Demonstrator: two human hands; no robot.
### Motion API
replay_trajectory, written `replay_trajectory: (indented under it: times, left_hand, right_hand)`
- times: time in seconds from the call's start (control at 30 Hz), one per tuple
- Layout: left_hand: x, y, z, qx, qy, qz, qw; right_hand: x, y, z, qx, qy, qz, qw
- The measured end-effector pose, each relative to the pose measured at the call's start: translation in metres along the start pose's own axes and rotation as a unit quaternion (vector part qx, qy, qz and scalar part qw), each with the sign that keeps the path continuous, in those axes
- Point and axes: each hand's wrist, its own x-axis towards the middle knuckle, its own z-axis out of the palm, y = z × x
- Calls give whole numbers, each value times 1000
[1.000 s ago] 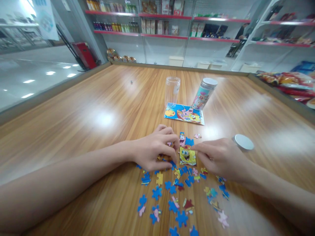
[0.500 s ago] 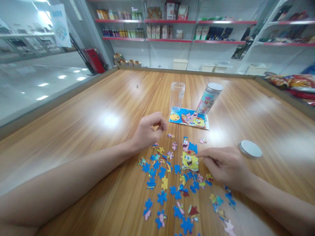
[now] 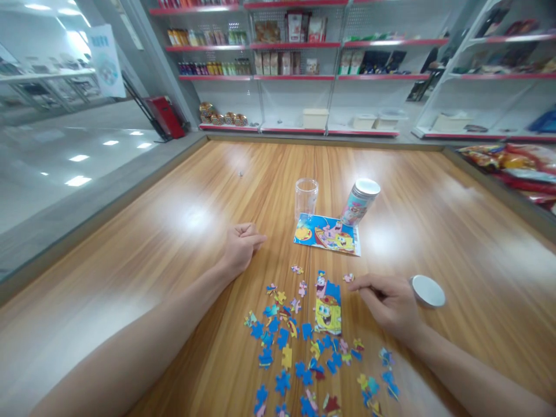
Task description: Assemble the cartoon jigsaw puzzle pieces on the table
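My right hand (image 3: 388, 304) has its index finger stretched out and the other fingers curled, holding nothing I can see. Its fingertip is beside a loose pink puzzle piece (image 3: 348, 278); contact is unclear. Left of that hand lies a partly joined jigsaw puzzle (image 3: 328, 315) with a yellow cartoon face and a pink figure. My left hand (image 3: 243, 246) rests closed on the table, left of the picture sheet, with nothing visible in it. Several loose puzzle pieces (image 3: 283, 339), mostly blue, lie spread below and left of the joined part. The picture sheet (image 3: 328, 234) shows the same characters.
Behind the sheet stand a clear plastic jar (image 3: 306, 200) and a tilted-looking printed canister (image 3: 360, 202). A round silvery lid (image 3: 428, 291) lies right of my right hand. Snack bags (image 3: 516, 168) sit past the table's right edge; stocked shelves (image 3: 295, 45) are behind.
My left hand has moved left and down onto the table, away from the loose pieces. My right fingertip has shifted from the joined puzzle up to the pink piece. The view has tilted up.
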Motion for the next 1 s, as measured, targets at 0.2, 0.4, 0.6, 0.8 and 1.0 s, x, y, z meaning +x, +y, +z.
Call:
replay_trajectory:
  times: [0.2, 0.4, 0.6, 0.8, 1.0]
  left_hand:
    - [-5, 1, -8, 42, -94, -14, 995]
    - [-10, 9, -1, 144, -283, 29, 948]
    - [-47, 72, 15, 329, -523, 113, 778]
    - [-90, 88, 29, 569, -526, 230, 589]
    - [-93, 68, 26, 574, -542, 186, 585]
  right_hand:
    - [7, -1, -4, 15, 19, 11, 1000]
    - [7, 1, -6, 21, 12, 4, 1000]
    - [0, 2, -8, 10, -9, -3, 1000]
    - [1, -2, -7, -1, -13, -23, 1000]
    - [3, -7, -8, -8, -11, -42, 999]
